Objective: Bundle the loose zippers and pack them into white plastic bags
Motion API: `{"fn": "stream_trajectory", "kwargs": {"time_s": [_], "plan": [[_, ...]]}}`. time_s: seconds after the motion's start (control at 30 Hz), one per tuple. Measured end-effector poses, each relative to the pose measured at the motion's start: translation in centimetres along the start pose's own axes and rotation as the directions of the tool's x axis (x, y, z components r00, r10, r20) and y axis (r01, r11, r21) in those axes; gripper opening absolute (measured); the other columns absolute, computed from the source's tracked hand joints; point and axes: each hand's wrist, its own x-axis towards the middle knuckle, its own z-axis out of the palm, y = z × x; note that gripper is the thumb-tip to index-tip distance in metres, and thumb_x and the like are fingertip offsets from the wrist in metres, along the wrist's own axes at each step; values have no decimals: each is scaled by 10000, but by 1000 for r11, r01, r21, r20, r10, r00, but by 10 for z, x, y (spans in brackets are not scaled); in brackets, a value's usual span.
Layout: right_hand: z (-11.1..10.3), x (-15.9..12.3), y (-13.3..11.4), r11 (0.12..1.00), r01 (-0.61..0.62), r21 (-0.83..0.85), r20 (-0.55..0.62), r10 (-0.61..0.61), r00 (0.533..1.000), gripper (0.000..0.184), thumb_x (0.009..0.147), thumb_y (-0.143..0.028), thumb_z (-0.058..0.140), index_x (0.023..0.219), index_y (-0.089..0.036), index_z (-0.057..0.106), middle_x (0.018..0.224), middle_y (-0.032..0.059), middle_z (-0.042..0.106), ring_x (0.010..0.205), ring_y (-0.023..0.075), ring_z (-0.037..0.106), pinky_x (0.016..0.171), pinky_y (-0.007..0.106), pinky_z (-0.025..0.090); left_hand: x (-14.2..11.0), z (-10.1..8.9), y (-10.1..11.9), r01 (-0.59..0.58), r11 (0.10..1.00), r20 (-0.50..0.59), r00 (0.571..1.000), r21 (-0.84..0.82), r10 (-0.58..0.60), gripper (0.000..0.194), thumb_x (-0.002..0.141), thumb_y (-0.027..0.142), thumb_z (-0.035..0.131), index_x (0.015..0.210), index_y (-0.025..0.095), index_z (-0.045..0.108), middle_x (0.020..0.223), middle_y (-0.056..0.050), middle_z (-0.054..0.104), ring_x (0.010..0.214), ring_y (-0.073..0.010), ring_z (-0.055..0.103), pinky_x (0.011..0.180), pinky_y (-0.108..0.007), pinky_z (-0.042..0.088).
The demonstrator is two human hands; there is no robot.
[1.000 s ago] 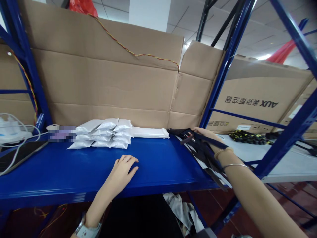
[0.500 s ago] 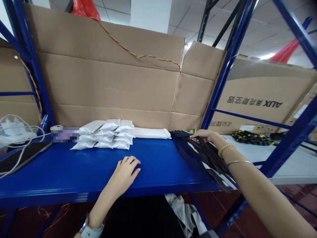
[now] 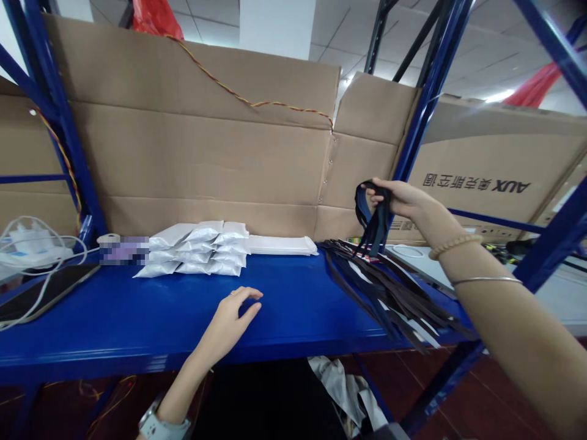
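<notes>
My right hand (image 3: 395, 197) is raised over the right part of the blue shelf, closed around a looped dark strap (image 3: 376, 223) that hangs down from the fingers. Below it a pile of dark zipper-like straps (image 3: 389, 287) fans out toward the shelf's front edge, with some white strips among them. Empty, my left hand (image 3: 236, 315) hovers just over the middle of the shelf, thumb and fingers apart. Beyond it sits a stack of white plastic packets (image 3: 197, 250). Flat white bags (image 3: 282, 245) lie directly right of that stack.
Cardboard (image 3: 206, 153) walls off the back. Blue metal posts (image 3: 426, 128) stand at the sides. On the left are a phone-like dark slab (image 3: 46, 293), white cables (image 3: 43, 235) and a blurred-out purple item (image 3: 123, 250). A large AUX box (image 3: 495, 159) stands behind right.
My right hand has risen from the pile, lifting the looped strap off it. My left hand has come up slightly, its thumb and fingers opening.
</notes>
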Motion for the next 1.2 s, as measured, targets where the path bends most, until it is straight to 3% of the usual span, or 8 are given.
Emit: {"fn": "stream_trajectory", "kwargs": {"time_s": [0.1, 0.3, 0.47, 0.53, 0.8, 0.9, 1.07, 1.2], "plan": [[25, -12, -16, 969, -84, 231, 215, 33, 976, 200, 924, -297, 458, 851, -146, 566, 727, 4, 521, 490, 46, 406, 511, 200, 388, -2, 2, 12, 170, 921, 85, 985, -352, -150, 259, 856, 398, 517, 1018, 230, 631, 1067, -67, 654, 1046, -228, 589, 906, -369, 456], [123, -90, 5, 888, -216, 405, 378, 53, 924, 159, 916, -362, 474, 933, -203, 483, 713, -3, 563, 421, 57, 410, 409, 192, 357, -7, 10, 24, 335, 505, 218, 936, -795, -276, 328, 872, 377, 531, 1110, 165, 607, 1147, -133, 639, 1096, -243, 589, 980, -382, 436], [203, -209, 48, 760, -547, 351, 613, 255, 748, 313, 897, -475, 472, 1060, -216, 406, 685, -13, 580, 395, 78, 472, 374, 185, 372, -7, 20, 27, 472, 223, 395, 863, -853, -316, 454, 883, 466, 482, 1149, 105, 554, 1218, -182, 598, 1120, -252, 582, 1022, -382, 416], [222, -247, 58, 712, -641, 287, 715, 286, 638, 396, 909, -490, 436, 1192, -236, 328, 675, -21, 587, 380, 81, 474, 373, 181, 373, -8, 24, 31, 501, 190, 421, 839, -844, -344, 464, 879, 489, 477, 1122, 101, 545, 1200, -191, 606, 1095, -252, 599, 1002, -381, 436], [232, -299, 68, 906, -417, -75, 782, 312, 539, 168, 892, -319, 456, 1006, -203, 500, 617, -31, 572, 497, 91, 539, 495, 179, 415, -8, 21, 21, 360, 247, 190, 832, -900, -521, 265, 825, 276, 616, 1038, 126, 574, 979, -115, 673, 762, -154, 654, 695, -277, 533], [221, -285, 62, 967, -169, -191, 741, 255, 621, 208, 853, -381, 540, 942, -201, 591, 741, 8, 626, 646, 141, 598, 585, 227, 444, -10, 22, 22, 299, 315, 136, 883, -901, -450, 293, 820, 299, 619, 1063, 142, 572, 754, -24, 612, 538, -65, 519, 498, -194, 417], [204, -237, 51, 971, 28, -236, 286, 42, 957, 313, 910, -435, 448, 1032, -209, 627, 762, 21, 658, 627, 149, 605, 624, 262, 443, -16, 28, 41, 294, 489, 162, 942, -821, -295, 339, 846, 393, 566, 1099, 168, 554, 721, 3, 558, 496, -55, 447, 482, -202, 343], [206, -216, 56, 982, 53, -180, 203, -16, 979, 322, 888, -475, 481, 944, -201, 640, 819, 33, 672, 685, 158, 625, 640, 261, 449, -20, 37, 51, 361, 593, 289, 932, -720, -218, 299, 868, 411, 525, 999, 146, 572, 701, -11, 570, 473, -68, 464, 474, -216, 328]]}}
